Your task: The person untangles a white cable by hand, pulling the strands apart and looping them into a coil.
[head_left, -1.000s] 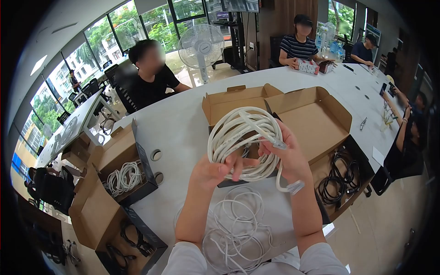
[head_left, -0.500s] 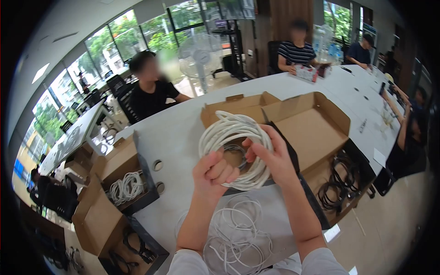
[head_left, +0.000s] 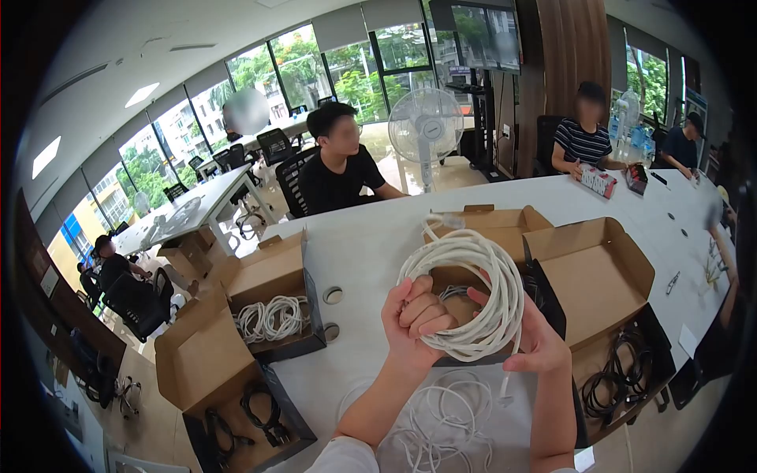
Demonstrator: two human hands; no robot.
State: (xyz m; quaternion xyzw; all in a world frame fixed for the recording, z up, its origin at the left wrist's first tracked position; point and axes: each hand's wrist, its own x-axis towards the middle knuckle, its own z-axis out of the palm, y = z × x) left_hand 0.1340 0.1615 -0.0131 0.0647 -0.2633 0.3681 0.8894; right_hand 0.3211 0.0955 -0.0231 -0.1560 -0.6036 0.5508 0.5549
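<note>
A thick coil of white cable (head_left: 465,260) is held up over the table between both hands. My left hand (head_left: 418,315) has its fingers curled round the coil's lower left side. On the right, my right hand (head_left: 542,339) grips the coil's edge, its thumb low and its other fingers partly hidden behind the loops. One cable end with a clear plug (head_left: 505,392) hangs beside the right thumb; another end (head_left: 451,221) sticks out at the top. Beneath my forearms, loose white cable (head_left: 449,406) lies in untidy loops on the table.
An open box with white cables (head_left: 272,319) and one with black cables (head_left: 244,426) stand at left. At right is an open box of black cables (head_left: 619,378); another open box (head_left: 505,229) stands behind the coil. People sit round the white table (head_left: 363,244); a fan (head_left: 426,130) stands beyond.
The view has turned left and tilted up, so things appear further right. My right hand has slid lower on the coil, and a cable end now dangles by it. The coil stays held.
</note>
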